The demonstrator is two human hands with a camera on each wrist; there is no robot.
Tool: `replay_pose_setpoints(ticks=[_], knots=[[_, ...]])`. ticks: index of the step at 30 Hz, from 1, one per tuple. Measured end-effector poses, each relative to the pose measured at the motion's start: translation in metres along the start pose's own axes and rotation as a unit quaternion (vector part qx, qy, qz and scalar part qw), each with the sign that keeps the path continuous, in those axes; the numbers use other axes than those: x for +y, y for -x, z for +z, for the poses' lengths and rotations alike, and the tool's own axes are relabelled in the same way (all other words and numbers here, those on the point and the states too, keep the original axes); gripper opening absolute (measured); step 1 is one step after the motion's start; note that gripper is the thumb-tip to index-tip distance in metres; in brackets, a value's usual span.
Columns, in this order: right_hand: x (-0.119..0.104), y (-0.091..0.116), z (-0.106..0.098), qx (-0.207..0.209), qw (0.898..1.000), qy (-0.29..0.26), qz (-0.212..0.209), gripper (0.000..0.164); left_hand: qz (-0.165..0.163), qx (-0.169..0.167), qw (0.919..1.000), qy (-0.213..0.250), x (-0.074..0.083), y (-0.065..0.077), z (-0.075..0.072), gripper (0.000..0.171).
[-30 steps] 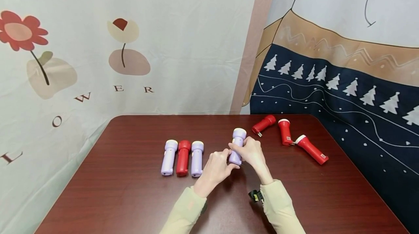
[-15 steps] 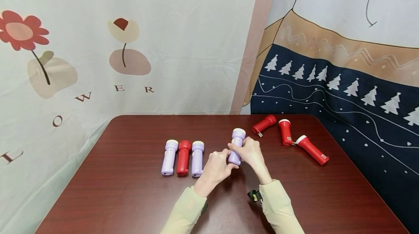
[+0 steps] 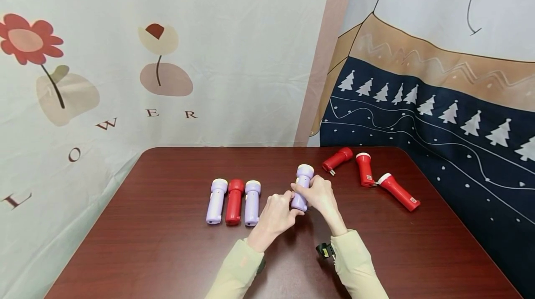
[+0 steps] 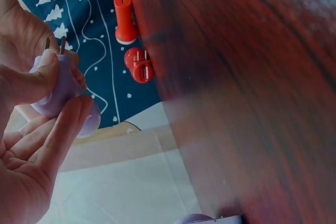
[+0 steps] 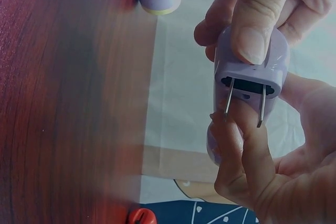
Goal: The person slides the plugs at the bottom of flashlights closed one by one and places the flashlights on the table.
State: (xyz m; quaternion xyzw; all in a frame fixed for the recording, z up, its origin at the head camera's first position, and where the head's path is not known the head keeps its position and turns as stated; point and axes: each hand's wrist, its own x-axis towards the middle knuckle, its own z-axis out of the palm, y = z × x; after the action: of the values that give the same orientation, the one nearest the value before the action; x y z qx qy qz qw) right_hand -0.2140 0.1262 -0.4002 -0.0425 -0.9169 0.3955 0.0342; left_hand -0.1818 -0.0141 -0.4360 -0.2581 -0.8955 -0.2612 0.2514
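Note:
Both hands hold one lavender flashlight (image 3: 304, 179), its white-rimmed head pointing away. My left hand (image 3: 276, 211) pinches its tail end; in the right wrist view the left thumb (image 5: 253, 45) presses on the lavender body just behind the plug slot. My right hand (image 3: 319, 194) grips the barrel from the right, with fingertips close to the prongs in its wrist view. Two metal plug prongs (image 5: 262, 106) stick out of the tail, and the left wrist view shows them too. Much of the barrel is hidden behind fingers.
Left of the hands, a lavender flashlight (image 3: 215, 201), a red flashlight (image 3: 234, 202) and another lavender flashlight (image 3: 251, 204) lie side by side. To the right lie three more red flashlights (image 3: 364, 169), at least one with prongs out. Printed curtains hang behind the brown table (image 3: 167, 252).

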Motion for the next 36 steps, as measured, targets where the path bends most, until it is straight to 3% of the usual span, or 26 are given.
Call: replay_pose_setpoints(ticks=[24,36], knots=[[-0.0016,0.0002,-0.0005,-0.005,1.000,0.001,-0.001,0.044,0.003,-0.008,1.0000,-0.001,0.0008,0.0008,-0.0003,0.025],[-0.0016,-0.0001,-0.0002,-0.001,1.000,0.007,-0.003,0.045,-0.005,0.007,1.0000,-0.005,0.0019,0.0017,0.0015,0.024]])
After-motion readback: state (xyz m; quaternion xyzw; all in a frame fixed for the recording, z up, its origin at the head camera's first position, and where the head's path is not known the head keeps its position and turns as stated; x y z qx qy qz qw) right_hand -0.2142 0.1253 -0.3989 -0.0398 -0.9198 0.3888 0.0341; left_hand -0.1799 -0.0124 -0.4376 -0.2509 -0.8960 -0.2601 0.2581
